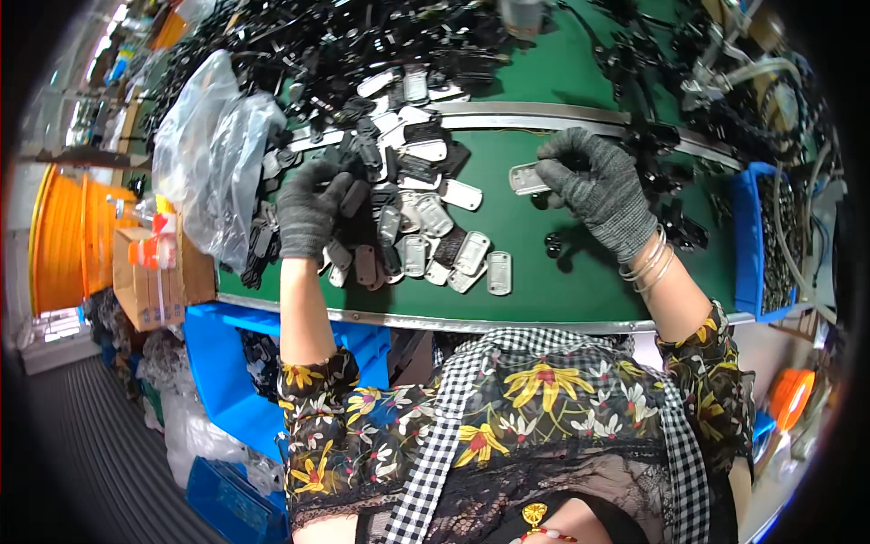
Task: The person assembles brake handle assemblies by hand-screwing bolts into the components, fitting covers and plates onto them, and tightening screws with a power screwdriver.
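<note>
My right hand [594, 186], in a dark grey knit glove, pinches a small light grey, rounded rectangular plastic cover [524, 179] between thumb and fingers above the green work surface. My left hand [308, 207], gloved alike, is at the left edge of a loose pile. Its fingers are curled around a dark grey plastic cover [354, 199]. Many similar covers, white, grey and black, lie between the hands; one light grey cover [498, 273] rests at the pile's near right. Small black parts [553, 243] lie under my right hand.
A clear plastic bag [213, 154] stands left of my left hand. A metal rail [535, 116] crosses the green table, with heaped black parts [317, 45] beyond. Blue bins [750, 240] [227, 363] are at the right and below the left edge. An orange spool [72, 240] stands far left.
</note>
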Demonstrator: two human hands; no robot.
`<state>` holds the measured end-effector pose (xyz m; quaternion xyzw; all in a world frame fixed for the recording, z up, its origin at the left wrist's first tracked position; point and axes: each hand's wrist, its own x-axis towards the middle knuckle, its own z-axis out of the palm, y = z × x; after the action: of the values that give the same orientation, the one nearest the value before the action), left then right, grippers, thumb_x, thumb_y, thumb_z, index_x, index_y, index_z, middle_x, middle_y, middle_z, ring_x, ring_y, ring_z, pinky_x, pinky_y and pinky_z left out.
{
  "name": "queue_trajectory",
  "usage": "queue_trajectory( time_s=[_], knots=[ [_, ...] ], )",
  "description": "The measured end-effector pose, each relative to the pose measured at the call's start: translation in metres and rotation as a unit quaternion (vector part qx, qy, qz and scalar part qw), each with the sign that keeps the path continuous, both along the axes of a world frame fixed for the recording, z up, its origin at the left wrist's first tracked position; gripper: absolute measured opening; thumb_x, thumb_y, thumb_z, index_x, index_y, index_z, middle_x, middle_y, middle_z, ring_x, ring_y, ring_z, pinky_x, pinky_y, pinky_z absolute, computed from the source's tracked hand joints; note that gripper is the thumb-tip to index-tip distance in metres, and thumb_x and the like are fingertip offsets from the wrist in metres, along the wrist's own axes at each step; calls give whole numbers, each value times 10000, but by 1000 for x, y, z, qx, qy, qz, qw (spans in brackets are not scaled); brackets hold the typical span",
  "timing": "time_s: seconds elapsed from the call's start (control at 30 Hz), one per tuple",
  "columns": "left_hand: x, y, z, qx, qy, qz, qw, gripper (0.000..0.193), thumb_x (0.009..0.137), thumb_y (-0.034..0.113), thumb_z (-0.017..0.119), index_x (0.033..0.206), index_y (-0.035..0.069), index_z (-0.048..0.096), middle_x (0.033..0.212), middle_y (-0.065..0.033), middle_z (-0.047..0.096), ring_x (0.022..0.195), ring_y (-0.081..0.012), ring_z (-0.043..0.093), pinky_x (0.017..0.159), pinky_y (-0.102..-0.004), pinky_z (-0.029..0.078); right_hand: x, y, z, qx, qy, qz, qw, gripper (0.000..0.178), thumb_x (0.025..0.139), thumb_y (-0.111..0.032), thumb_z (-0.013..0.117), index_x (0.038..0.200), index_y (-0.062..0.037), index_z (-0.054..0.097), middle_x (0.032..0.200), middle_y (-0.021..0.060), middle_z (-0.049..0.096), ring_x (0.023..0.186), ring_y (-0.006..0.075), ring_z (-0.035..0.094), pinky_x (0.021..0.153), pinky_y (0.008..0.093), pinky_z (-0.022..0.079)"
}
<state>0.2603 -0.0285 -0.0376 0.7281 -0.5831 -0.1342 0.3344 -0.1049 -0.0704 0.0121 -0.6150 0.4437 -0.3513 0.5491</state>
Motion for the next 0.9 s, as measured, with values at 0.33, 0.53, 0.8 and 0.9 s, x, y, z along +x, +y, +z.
queue_trajectory(
  time_s=[0.33,0.53,0.8,0.9],
  knots=[
    [-206,-10,57,-181,-53,-250,950,233,777,-47,716,965,44,616,1002,-136,669,827,-249,682,699,-318,561,-20,3,3,132,-148,-24,980,256,973,-220,569,1072,11,616,874,65,676,694,116,659,550,220,532],
    [-235,-13,48,-204,-72,-298,930,214,800,-20,697,990,43,622,999,-163,660,854,-313,672,702,-334,554,-44,24,8,160,-220,-138,952,287,980,-299,553,1080,-45,641,811,27,671,656,72,623,558,204,492],
    [-260,-8,50,4,399,-222,890,265,889,170,698,1040,-26,604,890,-92,676,745,-113,647,638,-252,536,-67,32,-2,52,-197,-151,967,204,920,-161,648,1069,-24,629,832,43,669,679,84,635,567,219,534],
    [-260,-5,45,139,521,-220,813,225,892,116,683,1046,-32,609,814,-89,678,688,-106,643,606,-237,531,-66,37,-5,-109,-114,-183,970,195,912,-142,651,1067,-26,629,829,31,660,666,68,623,543,208,514]
  ],
)
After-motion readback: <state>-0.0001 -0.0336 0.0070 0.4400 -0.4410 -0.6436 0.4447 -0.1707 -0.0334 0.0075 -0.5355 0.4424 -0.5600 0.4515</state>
